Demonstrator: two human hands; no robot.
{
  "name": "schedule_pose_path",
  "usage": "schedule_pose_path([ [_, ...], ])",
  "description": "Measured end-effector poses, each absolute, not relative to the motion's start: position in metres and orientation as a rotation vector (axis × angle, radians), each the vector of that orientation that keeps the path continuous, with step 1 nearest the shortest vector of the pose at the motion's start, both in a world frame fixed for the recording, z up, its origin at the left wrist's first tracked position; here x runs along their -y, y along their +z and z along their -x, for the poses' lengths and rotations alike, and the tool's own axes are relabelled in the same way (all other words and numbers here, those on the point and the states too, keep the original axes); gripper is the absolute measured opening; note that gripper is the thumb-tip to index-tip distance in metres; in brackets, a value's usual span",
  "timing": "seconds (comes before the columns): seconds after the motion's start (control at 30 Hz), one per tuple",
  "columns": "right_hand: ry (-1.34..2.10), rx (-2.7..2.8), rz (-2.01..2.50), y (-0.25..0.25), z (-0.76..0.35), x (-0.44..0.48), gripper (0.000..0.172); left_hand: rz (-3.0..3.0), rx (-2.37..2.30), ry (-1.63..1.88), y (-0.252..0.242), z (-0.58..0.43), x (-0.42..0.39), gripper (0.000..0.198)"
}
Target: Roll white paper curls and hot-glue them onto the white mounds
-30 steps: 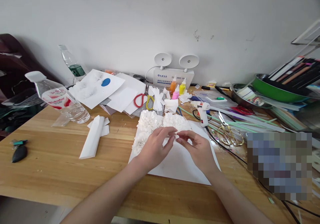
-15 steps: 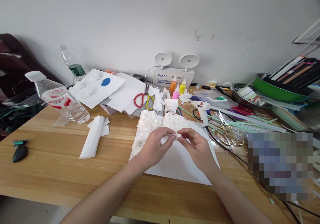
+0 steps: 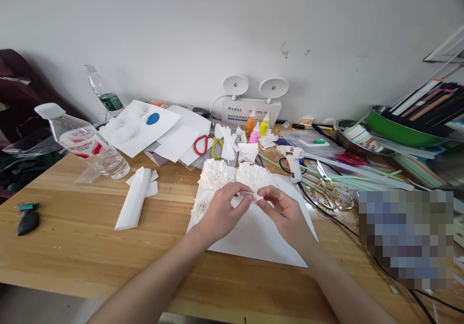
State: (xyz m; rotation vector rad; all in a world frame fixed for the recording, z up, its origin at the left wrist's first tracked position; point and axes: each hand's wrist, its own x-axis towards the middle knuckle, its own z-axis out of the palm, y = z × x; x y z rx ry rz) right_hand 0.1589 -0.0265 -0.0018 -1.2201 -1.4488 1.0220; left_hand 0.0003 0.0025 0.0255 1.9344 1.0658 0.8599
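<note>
Above a white sheet (image 3: 253,239) on the wooden table, my two hands meet at a small white strip of paper (image 3: 255,197). My left hand (image 3: 229,207) pinches one end between thumb and fingers. The other end is pinched by my right hand (image 3: 284,212). Clusters of white curled paper pieces (image 3: 216,173) cover the left side and far edge of the sheet, just beyond and beside my hands. Part of those clusters is hidden behind my left hand.
Right of the sheet stand a white glue gun (image 3: 293,162) with a black cord and gold-handled scissors (image 3: 331,189). A folded white paper (image 3: 134,201) and a water bottle (image 3: 87,143) are at left. Farther back lie red-handled scissors (image 3: 201,145), paper strips (image 3: 228,143) and small paint bottles (image 3: 254,133).
More of the white paper strip now shows between my fingertips. My fingers have shifted very slightly; both hands stay in nearly the same place.
</note>
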Motion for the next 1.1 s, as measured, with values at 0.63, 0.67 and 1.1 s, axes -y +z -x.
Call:
schedule_pose_path([
  [0.63,0.939,1.363,1.272,-0.002,-0.156,0.027,0.011,-1.895,-1.016,0.983,0.014,-0.006,0.001,0.015],
  [0.67,0.940,1.362,1.269,-0.001,-0.156,0.027,0.010,-1.875,-1.036,0.979,0.015,-0.006,0.001,0.014],
  [1.1,0.901,1.415,1.240,0.001,-0.156,0.026,0.007,-1.927,-0.951,1.021,0.015,-0.005,-0.001,0.015],
])
